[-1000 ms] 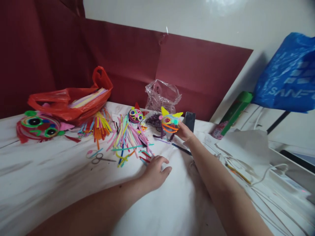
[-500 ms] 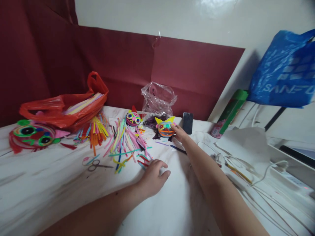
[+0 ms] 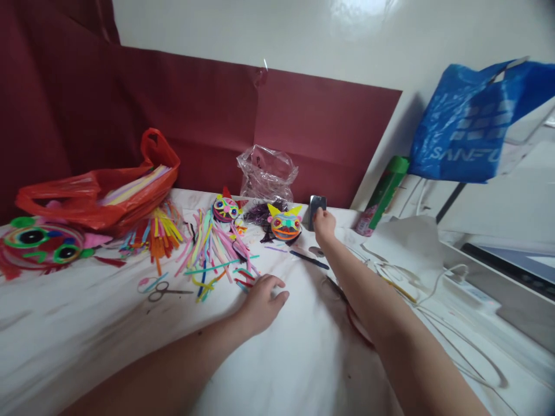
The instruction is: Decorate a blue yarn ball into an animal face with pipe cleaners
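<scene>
My right hand (image 3: 325,226) reaches to the back of the table, its curled fingers closed at the right side of a dark phone (image 3: 316,203) that stands upright near the wall. The far fingers are hidden. To its left sits a round mask-like craft face (image 3: 285,224) with yellow horns and an orange mouth. Nearer me, my left hand (image 3: 264,305) rests on the tabletop, open, thumb and fingers apart. By its fingertips lie short pipe cleaner pieces (image 3: 245,277). A second small face (image 3: 226,208) stands behind a spread of pastel pipe cleaners (image 3: 217,245).
Scissors (image 3: 167,292) lie to the left, near a red plastic bag (image 3: 82,190) and a large colourful mask (image 3: 43,245). A clear bag (image 3: 266,173) is at the back. White cables (image 3: 459,277), a green box (image 3: 388,182) and a blue bag (image 3: 463,127) are rightward.
My right hand has let go of the yellow-horned face and moved right to the phone. My left hand stays resting on the table. The view has turned slightly right.
</scene>
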The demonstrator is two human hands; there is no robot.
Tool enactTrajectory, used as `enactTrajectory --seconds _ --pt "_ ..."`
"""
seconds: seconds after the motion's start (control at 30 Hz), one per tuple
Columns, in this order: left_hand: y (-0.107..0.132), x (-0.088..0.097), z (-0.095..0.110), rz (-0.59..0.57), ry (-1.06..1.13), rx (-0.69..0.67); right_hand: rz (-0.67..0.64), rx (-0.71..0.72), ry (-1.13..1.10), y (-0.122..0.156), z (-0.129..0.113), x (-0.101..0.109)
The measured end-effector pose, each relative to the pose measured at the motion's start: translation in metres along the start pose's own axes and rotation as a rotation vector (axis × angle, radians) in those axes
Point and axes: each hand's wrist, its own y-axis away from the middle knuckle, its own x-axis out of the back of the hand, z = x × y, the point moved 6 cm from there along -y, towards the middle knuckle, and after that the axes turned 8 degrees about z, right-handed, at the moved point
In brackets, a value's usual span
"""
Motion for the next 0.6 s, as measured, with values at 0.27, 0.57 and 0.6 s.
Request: enactTrajectory --seconds 0.27,0.57,0.6 --pt "-0.013 0.023 -0.003 0.185 0.111 0.075 -0.528 0.498 0.434 0.192 -0.026 -0.039" --pt "-0.024 0.060 0.003 0.333 -0.265 0.036 -0.639 0.970 0.910 0.210 -0.065 0.031" --pt "-0.026 0.065 0.001 0.363 -0.287 0.055 -0.553 0.880 0.972 0.193 -0.065 0.056"
